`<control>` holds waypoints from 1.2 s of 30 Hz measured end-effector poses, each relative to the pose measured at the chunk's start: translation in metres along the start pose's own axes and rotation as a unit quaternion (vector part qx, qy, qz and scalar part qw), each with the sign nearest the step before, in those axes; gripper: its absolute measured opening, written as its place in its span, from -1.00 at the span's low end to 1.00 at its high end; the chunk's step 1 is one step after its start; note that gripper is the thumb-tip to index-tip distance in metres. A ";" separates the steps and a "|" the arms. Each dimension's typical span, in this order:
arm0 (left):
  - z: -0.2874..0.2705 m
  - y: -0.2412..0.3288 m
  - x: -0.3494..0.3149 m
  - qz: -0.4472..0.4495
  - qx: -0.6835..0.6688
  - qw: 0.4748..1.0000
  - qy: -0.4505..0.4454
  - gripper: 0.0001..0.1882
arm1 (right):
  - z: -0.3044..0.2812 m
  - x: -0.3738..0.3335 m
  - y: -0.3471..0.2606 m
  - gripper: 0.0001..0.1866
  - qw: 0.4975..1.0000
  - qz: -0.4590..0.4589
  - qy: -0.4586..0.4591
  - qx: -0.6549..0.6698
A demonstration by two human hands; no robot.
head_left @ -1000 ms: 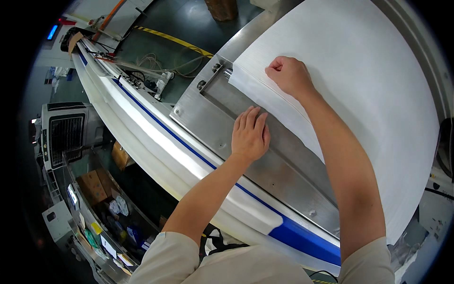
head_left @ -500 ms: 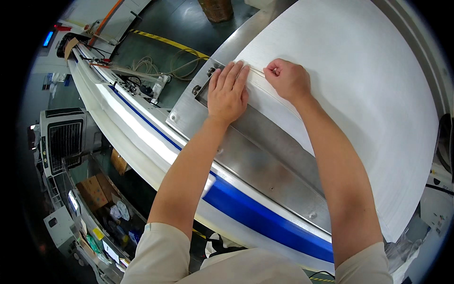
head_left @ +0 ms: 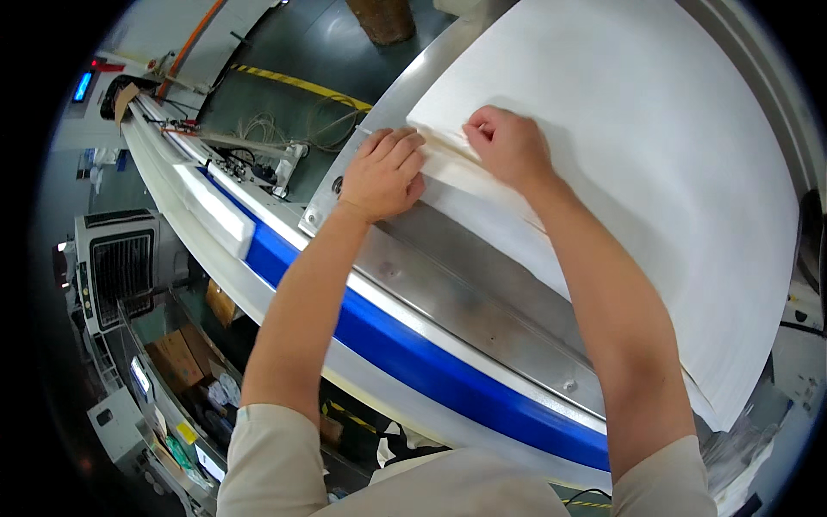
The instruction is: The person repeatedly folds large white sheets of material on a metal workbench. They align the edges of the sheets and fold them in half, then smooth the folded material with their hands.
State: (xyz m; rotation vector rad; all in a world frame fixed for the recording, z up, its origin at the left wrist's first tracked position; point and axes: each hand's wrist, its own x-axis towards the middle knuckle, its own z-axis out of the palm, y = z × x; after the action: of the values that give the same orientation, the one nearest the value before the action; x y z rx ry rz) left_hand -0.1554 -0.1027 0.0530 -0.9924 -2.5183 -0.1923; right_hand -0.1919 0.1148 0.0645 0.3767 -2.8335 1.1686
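Note:
A thick stack of large white sheets lies on a stainless steel tray in front of me. My left hand is at the near left corner of the stack, its fingers bent together over the sheet edges and its thumb low beside them. Farther right along that edge, my right hand is closed in a pinch on the upper sheets. Between the two hands the sheet edges bow and part slightly. The fingertips of both hands are partly hidden.
A long blue belt with white rails curves along the tray's near side. On it, toward the upper left, lies a white strip-like piece. An air cooler, a cart with a cardboard box and a brown drum stand around.
My left hand has shifted left and its flat fingers have curled. My right hand moved slightly left. The sheet edges between them have spread. The white piece on the belt travelled toward the upper left.

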 end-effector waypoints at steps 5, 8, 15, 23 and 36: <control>-0.025 -0.006 0.011 0.007 0.017 0.963 -0.269 -0.55 | -0.028 -0.116 -0.013 -0.68 0.987 0.105 -0.055 -0.113; -0.038 0.010 0.036 -0.022 0.070 0.924 -0.376 -0.36 | -0.072 -0.200 0.037 -0.60 0.957 0.192 -0.005 -0.215; 0.000 0.062 0.080 0.020 0.210 0.843 -0.496 -0.54 | -0.273 -0.456 0.208 -0.40 0.850 0.343 0.012 -0.399; 0.039 -0.046 0.032 -0.067 0.296 0.825 -0.477 -0.76 | -0.416 -0.602 0.297 -0.26 0.747 0.535 -0.055 -0.392; 0.044 -0.074 0.004 -0.094 0.244 0.862 -0.434 -0.66 | -0.530 -0.763 0.376 -0.74 0.671 0.515 -0.209 -0.490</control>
State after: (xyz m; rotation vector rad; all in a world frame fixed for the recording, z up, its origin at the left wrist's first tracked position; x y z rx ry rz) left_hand -0.2231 -0.1426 0.0172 -0.6912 -3.1727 1.0174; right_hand 0.4323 0.8983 0.0762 -1.2864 -3.4475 -0.8213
